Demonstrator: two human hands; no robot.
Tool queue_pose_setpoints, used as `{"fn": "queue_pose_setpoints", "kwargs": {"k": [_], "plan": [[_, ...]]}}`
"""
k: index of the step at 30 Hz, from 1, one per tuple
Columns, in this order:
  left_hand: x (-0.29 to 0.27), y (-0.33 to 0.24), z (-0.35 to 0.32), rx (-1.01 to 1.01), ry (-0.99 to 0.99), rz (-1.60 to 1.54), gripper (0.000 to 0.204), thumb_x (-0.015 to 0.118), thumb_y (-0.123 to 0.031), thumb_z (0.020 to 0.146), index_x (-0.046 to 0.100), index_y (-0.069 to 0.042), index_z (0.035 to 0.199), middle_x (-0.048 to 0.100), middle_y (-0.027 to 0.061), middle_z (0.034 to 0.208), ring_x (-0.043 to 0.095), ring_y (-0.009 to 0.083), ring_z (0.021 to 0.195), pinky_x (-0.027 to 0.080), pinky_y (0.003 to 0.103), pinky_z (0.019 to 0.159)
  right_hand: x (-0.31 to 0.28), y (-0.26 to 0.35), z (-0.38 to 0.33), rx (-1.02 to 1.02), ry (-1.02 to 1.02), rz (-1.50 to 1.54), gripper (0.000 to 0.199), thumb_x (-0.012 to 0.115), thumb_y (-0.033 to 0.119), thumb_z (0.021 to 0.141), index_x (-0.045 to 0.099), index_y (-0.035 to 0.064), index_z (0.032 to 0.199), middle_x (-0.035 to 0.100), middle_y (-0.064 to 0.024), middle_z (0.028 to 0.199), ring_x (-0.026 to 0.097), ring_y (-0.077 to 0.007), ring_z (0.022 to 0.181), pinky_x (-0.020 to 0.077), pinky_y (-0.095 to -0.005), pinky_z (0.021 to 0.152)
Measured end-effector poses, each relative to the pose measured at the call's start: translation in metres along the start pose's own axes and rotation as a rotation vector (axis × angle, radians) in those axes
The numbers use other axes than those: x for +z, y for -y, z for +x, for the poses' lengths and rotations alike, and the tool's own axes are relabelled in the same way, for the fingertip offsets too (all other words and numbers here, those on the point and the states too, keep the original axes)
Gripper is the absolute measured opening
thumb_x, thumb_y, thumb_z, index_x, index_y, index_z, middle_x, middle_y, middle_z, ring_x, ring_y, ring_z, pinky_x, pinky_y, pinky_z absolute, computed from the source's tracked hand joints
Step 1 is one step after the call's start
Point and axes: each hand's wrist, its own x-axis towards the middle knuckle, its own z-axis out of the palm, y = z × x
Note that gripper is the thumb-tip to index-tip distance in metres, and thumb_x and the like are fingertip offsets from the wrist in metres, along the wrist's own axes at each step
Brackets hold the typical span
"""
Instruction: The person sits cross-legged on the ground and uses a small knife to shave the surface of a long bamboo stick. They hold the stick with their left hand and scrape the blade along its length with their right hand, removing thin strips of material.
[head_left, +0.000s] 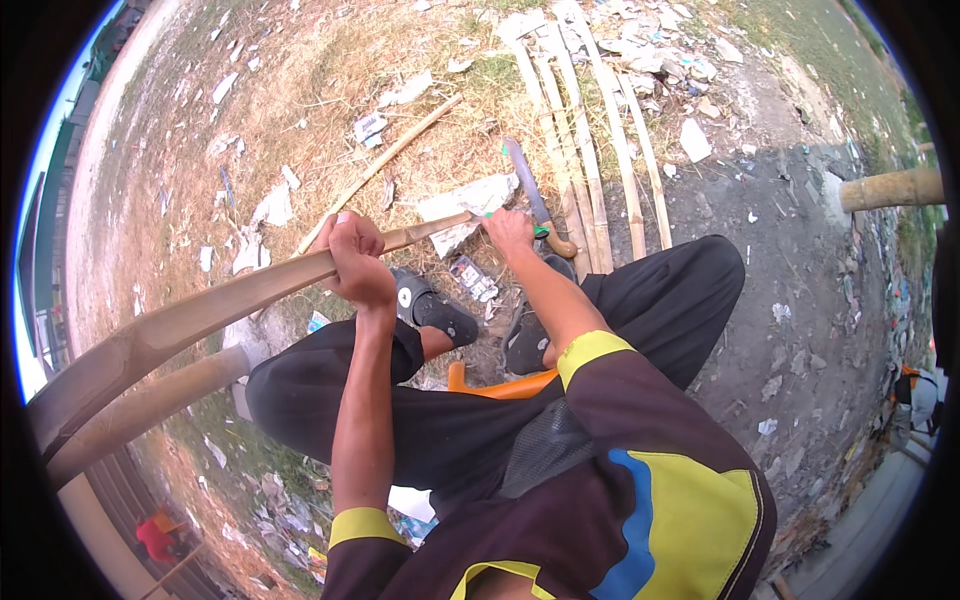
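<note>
A long split bamboo strip (220,303) crosses from the lower left edge to the middle, tapering toward its far end. My left hand (355,258) is closed around it, knuckles up. Beside its narrow tip, my right hand (510,234) is closed on a small green-handled tool (541,232). Most of that tool is hidden by the fingers, and its blade does not show clearly. Just right of this hand, a curved machete (527,182) with a brown wooden handle lies on the ground. Several pale bamboo strips (610,130) lie side by side beyond it.
An orange stool (500,386) shows between my legs. One thin bamboo stick (385,160) lies on dry grass. Thick bamboo poles stand at left (160,410) and right (890,189). Paper and plastic scraps (470,200) litter the ground. A person in red (157,538) is at lower left.
</note>
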Motion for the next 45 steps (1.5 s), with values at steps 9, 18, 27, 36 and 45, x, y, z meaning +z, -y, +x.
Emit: {"fn": "queue_pose_setpoints", "kwargs": {"k": [9, 18, 27, 36, 45], "plan": [[0.003, 0.001, 0.003, 0.005, 0.158, -0.064, 0.038, 0.043, -0.012, 0.089, 0.028, -0.008, 0.055, 0.027, -0.0006, 0.048, 0.023, 0.0071, 0.044, 0.016, 0.026, 0.041, -0.06, -0.009, 0.001, 0.236, 0.096, 0.409, 0.07, 0.026, 0.051, 0.099, 0.067, -0.0042, 0.087, 0.066, -0.0286, 0.095, 0.063, -0.0419, 0.094, 0.0477, -0.0499, 0.086], [-0.037, -0.012, 0.01, -0.009, 0.592, -0.162, 0.043, 0.05, -0.018, 0.081, 0.023, -0.005, 0.05, 0.025, 0.0023, 0.045, 0.023, 0.0132, 0.04, 0.018, 0.031, 0.041, -0.093, 0.05, -0.072, 0.065, 0.104, 0.562, 0.062, 0.029, 0.043, 0.1, 0.066, -0.0036, 0.087, 0.063, -0.0311, 0.081, 0.062, -0.0475, 0.085, 0.0479, -0.0516, 0.081], [-0.031, -0.025, 0.007, -0.096, 0.948, -0.05, 0.041, 0.06, -0.013, 0.069, 0.026, -0.005, 0.049, 0.027, 0.0041, 0.043, 0.027, 0.0178, 0.04, 0.023, 0.033, 0.045, -0.08, 0.027, -0.08, 0.02, 0.052, 0.542, 0.057, 0.033, 0.045, 0.099, 0.065, 0.0015, 0.081, 0.062, -0.0293, 0.071, 0.062, -0.0476, 0.075, 0.0499, -0.0521, 0.071], [-0.04, -0.018, 0.01, -0.12, 0.815, -0.116, 0.037, 0.057, -0.009, 0.063, 0.024, -0.005, 0.048, 0.024, 0.0028, 0.044, 0.022, 0.0167, 0.04, 0.022, 0.032, 0.045, -0.105, 0.064, -0.097, -0.23, -0.325, 0.526, 0.048, 0.043, 0.038, 0.097, 0.061, 0.0026, 0.07, 0.058, -0.0225, 0.054, 0.062, -0.0397, 0.052, 0.051, -0.0466, 0.048], [-0.045, -0.017, -0.014, -0.077, 0.771, -0.079, 0.04, 0.057, -0.012, 0.066, 0.021, -0.006, 0.049, 0.024, 0.0036, 0.043, 0.019, 0.0162, 0.041, 0.019, 0.033, 0.045, -0.076, 0.005, -0.102, 0.069, 0.152, 0.344, 0.061, 0.029, 0.046, 0.099, 0.067, 0.0003, 0.09, 0.063, -0.0315, 0.083, 0.062, -0.0474, 0.084, 0.0481, -0.0553, 0.078]]}}
